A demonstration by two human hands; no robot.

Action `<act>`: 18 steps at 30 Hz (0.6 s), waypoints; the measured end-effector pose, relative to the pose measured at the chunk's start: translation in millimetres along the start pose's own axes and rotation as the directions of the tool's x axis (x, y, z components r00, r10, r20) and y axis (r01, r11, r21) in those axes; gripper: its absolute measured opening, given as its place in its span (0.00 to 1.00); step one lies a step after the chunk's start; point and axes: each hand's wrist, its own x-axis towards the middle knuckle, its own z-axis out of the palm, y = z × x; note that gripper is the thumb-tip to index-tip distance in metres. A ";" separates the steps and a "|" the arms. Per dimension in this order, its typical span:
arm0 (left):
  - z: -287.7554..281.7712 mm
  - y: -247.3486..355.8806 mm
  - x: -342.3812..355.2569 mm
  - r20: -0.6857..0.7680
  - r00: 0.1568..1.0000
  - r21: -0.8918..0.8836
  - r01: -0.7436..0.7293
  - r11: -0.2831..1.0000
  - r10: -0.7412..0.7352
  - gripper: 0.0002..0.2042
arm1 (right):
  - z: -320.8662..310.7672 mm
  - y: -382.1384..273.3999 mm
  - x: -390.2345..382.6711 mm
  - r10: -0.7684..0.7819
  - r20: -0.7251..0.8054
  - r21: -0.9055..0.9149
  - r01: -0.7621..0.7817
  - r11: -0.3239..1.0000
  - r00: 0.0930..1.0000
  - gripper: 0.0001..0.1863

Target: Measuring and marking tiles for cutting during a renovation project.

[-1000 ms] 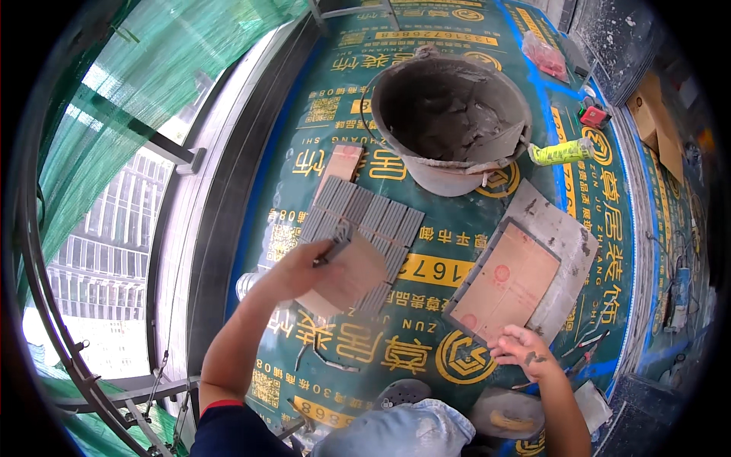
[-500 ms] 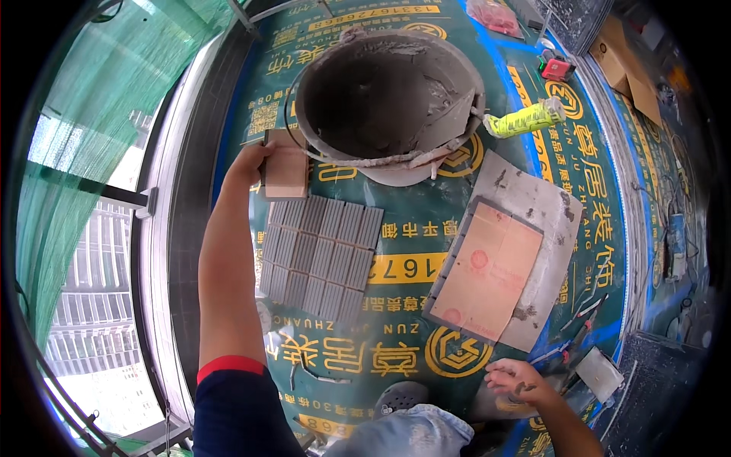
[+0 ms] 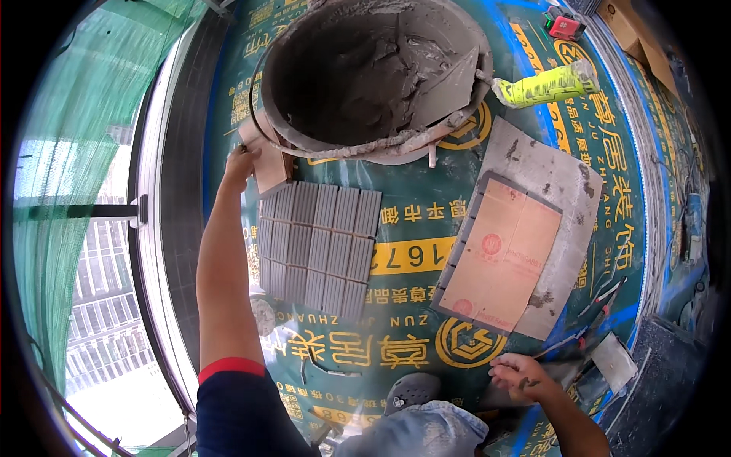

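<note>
At the near left side of the bucket, my left hand (image 3: 241, 164) is closed on the outer edge of a brown cardboard-faced piece (image 3: 269, 166). The piece leans at an angle, its far end partly behind the bucket's wire handle. Right below it lies a sheet of narrow grey strip tiles (image 3: 320, 247) in several rows. My right hand (image 3: 518, 376) hangs at the lower right, fingers loosely curled and nothing visible in them. Beyond it, a brown-paper-covered tile sheet (image 3: 502, 255) rests on a stained grey board (image 3: 567, 179).
A large bucket (image 3: 478, 42) of wet grey mortar, with a flat trowel blade (image 3: 449, 95) in it, stands ahead. The yellow-green wrapped handle (image 3: 550, 84) juts out rightward. A red-and-black tool (image 3: 564, 24) sits farther right. Printed green sheeting (image 3: 411, 305) covers the floor; window frames (image 3: 156, 251) line the left.
The brown piece has tilted and shifted left with my left hand. My right hand's fingers have curled in somewhat. The view has shifted, so the bucket sits higher and looks larger.
</note>
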 end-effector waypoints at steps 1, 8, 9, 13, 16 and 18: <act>1.0 -3.0 -10.9 0.026 0.999 -0.033 0.020 0.999 -0.019 0.21 | 1.5 -4.7 -0.9 -0.010 0.001 -0.006 0.010 1.000 1.000 0.21; -2.1 -58.9 -178.6 -0.089 0.992 0.623 0.126 0.772 -0.090 0.36 | 11.9 -18.1 -3.3 -0.077 0.013 0.010 0.076 0.997 0.997 0.20; -0.7 -63.5 -201.5 -0.069 0.990 0.649 0.138 0.748 -0.123 0.38 | 14.5 -18.8 -3.6 -0.086 0.013 -0.009 0.086 0.996 0.996 0.20; 2.8 -61.2 -251.2 -0.072 0.996 0.769 0.086 0.634 -0.048 0.40 | 28.4 -19.4 -1.2 -0.115 0.018 -0.033 0.116 0.993 0.993 0.19; -8.0 -50.1 -246.0 -0.121 0.991 0.823 0.135 0.552 -0.063 0.41 | 37.3 -16.3 6.8 -0.194 0.056 -0.063 0.197 0.978 0.979 0.18; -16.9 -51.2 -233.4 -0.090 0.995 0.808 0.055 0.587 0.032 0.37 | 40.2 -9.8 8.8 -0.252 0.053 -0.079 0.256 0.963 0.966 0.18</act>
